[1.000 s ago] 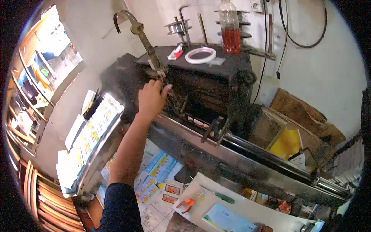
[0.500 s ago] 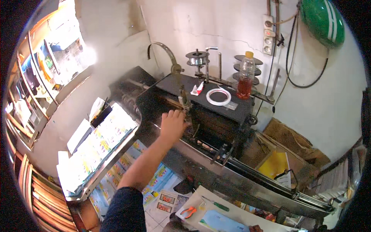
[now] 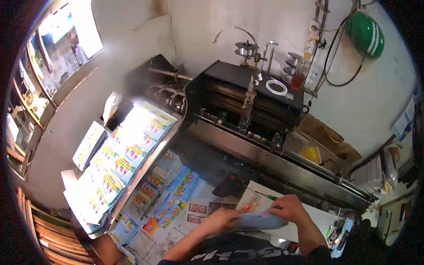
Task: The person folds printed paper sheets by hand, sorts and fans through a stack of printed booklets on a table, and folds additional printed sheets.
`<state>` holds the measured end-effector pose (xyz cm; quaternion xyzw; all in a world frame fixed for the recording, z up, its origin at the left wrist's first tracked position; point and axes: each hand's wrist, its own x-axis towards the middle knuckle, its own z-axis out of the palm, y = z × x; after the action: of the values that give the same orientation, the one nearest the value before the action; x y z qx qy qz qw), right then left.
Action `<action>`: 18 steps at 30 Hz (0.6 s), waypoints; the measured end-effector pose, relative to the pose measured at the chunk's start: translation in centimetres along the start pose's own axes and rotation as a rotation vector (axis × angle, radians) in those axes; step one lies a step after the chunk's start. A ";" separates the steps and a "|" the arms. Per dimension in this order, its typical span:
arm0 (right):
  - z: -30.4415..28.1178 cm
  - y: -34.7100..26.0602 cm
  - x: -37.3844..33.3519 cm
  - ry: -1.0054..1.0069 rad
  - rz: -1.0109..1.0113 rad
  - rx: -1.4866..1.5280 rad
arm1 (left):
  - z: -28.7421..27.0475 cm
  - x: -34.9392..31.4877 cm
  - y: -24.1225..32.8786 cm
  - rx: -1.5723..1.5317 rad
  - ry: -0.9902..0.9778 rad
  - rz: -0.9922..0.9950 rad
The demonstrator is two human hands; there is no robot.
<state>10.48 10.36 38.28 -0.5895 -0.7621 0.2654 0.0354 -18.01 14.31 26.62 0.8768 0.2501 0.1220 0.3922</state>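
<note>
Low in the head view, a light-blue stack of printed sheets or booklet [image 3: 260,222] is held between my hands above the pale bench top. My left hand [image 3: 223,220] grips its left end, a little blurred. At its upper right edge, my right hand [image 3: 288,208] has its fingers closed on it. Orange-handled pliers [image 3: 249,206] lie just beyond the blue stack, partly covered. Close to my right fingertips is a green-handled screwdriver [image 3: 266,195] on the pale bench [image 3: 316,217].
A dark stitching machine [image 3: 247,99] with wire spool [image 3: 246,48] and steel rail [image 3: 229,139] stands ahead. White tape [image 3: 276,87] and a bottle of red liquid [image 3: 298,77] sit on top. Printed sheets cover a sloped tray [image 3: 126,194] at left. Small items [image 3: 338,236] crowd the bench's right end.
My left hand has left the machine and come down to the blue stack, which is now lifted off the bench. My right hand has come into view. The view has shifted.
</note>
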 end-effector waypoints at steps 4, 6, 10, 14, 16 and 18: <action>-1.3 -3.9 4.1 0.170 -0.162 0.082 | -3.6 -6.9 -1.6 -0.066 0.093 -0.260; -3.9 -5.4 5.2 0.348 0.006 0.193 | -3.2 -10.3 -3.2 -0.061 0.278 -0.237; -12.0 -4.3 9.6 0.834 0.153 0.294 | -2.7 -16.9 -6.2 0.071 0.347 -0.721; -22.3 0.8 16.1 1.151 0.066 -0.015 | -0.4 -19.8 -8.7 0.068 0.267 -1.004; -27.2 3.1 21.9 1.171 0.071 -0.216 | 1.9 -22.0 -10.2 0.050 0.272 -1.047; -31.2 5.0 27.5 1.206 0.043 -0.395 | 8.1 -26.9 -15.5 -0.100 0.379 -1.134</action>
<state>18.05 47.71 55.63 -0.6461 -0.6306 -0.2583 0.3438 -42.77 3.67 9.14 0.5499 0.7385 0.0595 0.3856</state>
